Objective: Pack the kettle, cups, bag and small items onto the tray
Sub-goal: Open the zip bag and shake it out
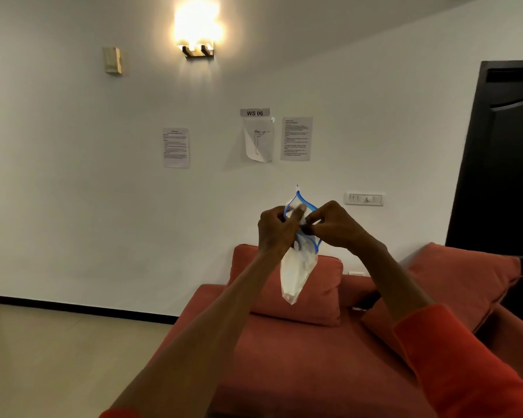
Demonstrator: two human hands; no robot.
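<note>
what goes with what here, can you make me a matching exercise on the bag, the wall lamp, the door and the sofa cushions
Things:
1. zip bag
2. wall lamp
3. door
4. sofa cushions

States or places:
A. dark, at the right edge
B. held up by both hands, blue-edged mouth pulled open
C. lit, high on the white wall
D. orange-red, below the hands

The left hand and right hand pinch the bag's mouth.

Pairs: 1-B, 2-C, 3-A, 4-D
</note>
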